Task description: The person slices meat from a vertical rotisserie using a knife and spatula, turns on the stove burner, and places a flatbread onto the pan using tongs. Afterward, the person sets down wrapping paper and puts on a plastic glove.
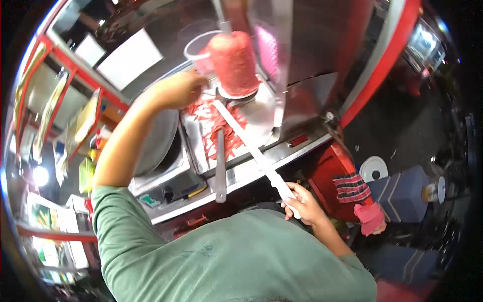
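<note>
A long knife with a white handle is in my right hand, its blade slanting up and left over the tray. My left hand reaches out beside the tall red meat stack; its fingers are blurred, and what they hold, if anything, cannot be made out. Behind that hand, a clear round container touches the left side of the stack. Red meat shavings lie in the metal tray below. A flat metal utensil rests across the tray's front edge.
A round metal pan is on the left, partly behind my left arm. The metal counter edge runs in front of me. To the right are a red cabinet, a striped cloth and a pink cloth.
</note>
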